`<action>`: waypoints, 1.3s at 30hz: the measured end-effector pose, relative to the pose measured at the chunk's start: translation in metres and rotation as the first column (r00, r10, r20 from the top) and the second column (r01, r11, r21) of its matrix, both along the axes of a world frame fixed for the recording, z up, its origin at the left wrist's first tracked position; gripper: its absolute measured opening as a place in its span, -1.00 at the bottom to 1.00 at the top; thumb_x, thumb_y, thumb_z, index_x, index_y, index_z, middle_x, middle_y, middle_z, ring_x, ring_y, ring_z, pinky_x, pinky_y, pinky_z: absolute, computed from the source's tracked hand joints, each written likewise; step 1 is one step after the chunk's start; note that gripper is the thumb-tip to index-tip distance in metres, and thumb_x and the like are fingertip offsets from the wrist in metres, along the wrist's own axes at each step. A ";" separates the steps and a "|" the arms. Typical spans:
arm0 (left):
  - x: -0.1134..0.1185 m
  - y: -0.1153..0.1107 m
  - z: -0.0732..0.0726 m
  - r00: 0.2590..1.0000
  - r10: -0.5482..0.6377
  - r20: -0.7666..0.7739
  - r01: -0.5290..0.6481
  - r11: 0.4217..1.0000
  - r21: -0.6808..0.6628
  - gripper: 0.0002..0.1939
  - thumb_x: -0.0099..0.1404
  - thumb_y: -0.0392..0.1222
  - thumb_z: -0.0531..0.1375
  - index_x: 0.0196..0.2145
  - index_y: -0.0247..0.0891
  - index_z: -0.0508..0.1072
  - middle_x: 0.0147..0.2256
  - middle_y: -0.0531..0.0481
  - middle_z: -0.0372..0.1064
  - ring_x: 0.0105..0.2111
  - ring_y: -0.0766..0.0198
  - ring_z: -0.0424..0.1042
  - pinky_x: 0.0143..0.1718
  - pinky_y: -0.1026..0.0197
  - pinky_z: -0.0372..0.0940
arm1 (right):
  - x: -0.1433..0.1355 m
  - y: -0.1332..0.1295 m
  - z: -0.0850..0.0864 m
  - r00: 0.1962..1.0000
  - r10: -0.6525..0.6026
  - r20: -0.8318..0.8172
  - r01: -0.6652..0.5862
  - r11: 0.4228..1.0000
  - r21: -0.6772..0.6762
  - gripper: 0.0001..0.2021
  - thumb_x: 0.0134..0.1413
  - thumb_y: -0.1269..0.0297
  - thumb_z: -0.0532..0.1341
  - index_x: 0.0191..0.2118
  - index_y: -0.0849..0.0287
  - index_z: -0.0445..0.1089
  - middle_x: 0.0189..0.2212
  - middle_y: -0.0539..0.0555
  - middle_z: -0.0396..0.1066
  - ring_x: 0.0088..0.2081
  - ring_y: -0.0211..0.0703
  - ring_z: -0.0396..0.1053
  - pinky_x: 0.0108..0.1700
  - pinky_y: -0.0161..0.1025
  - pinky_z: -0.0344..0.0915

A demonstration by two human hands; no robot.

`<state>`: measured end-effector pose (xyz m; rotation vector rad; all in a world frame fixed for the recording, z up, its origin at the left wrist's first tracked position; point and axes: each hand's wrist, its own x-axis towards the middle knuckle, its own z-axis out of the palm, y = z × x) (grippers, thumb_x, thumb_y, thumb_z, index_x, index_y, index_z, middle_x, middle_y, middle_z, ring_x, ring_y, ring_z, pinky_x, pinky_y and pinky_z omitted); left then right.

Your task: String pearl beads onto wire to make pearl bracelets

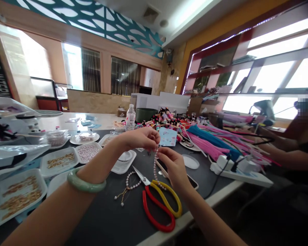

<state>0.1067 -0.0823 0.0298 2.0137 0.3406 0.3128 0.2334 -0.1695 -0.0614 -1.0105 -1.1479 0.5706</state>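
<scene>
A strand of pale pink beads [155,166] hangs from between my two hands, its lower end on the dark table beside the scissors. My left hand [146,138], with a green bangle on its wrist, pinches the strand's top from above. Just to its right, my right hand [170,162] pinches the same strand with thumb and forefinger. Below lie scissors [160,205] with one red and one yellow handle, blades parted slightly. Left of the blades rests a beaded bracelet [132,181] with gold chain ends. A phone [192,181] lies partly behind my right hand.
White trays of gold pieces [20,198] and pink beads [88,152] stand at left. A water bottle [130,118], a pile of dolls [166,118] and pink and blue bundles [207,143] are behind. A power strip [242,174] sits at right, near another person's arm [279,153].
</scene>
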 end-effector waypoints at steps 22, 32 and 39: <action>0.007 0.001 -0.008 0.962 0.225 -0.154 -0.178 0.946 0.273 -0.91 -0.01 -0.42 0.15 -0.51 -0.29 0.32 -0.53 0.04 0.28 -0.52 0.35 0.22 -0.51 0.26 0.12 | 0.010 0.009 -0.018 0.989 -0.030 0.144 0.053 0.986 -0.160 -0.73 -0.10 0.09 0.29 -0.27 0.12 0.45 -0.40 0.06 0.46 -0.37 -0.15 0.33 -0.38 -0.28 0.19; 0.004 -0.012 0.000 0.954 0.190 -0.233 -0.133 0.961 0.241 -0.87 -0.07 -0.39 0.12 -0.47 -0.29 0.35 -0.54 0.08 0.27 -0.50 0.35 0.26 -0.50 0.30 0.14 | 0.005 0.000 -0.003 0.995 0.058 0.084 -0.037 0.971 -0.235 -0.73 -0.14 0.09 0.29 -0.38 0.21 0.45 -0.50 0.01 0.38 -0.43 -0.21 0.27 -0.42 -0.34 0.16; 0.002 -0.019 -0.001 0.975 0.115 -0.192 -0.087 0.985 0.147 -0.87 -0.06 -0.45 0.08 -0.51 -0.29 0.30 -0.62 0.10 0.26 -0.53 0.35 0.30 -0.51 0.31 0.13 | -0.002 -0.005 0.001 0.997 0.062 0.040 -0.055 0.986 -0.158 -0.77 -0.12 0.12 0.29 -0.50 0.22 0.42 -0.54 0.04 0.41 -0.40 -0.18 0.30 -0.33 -0.31 0.17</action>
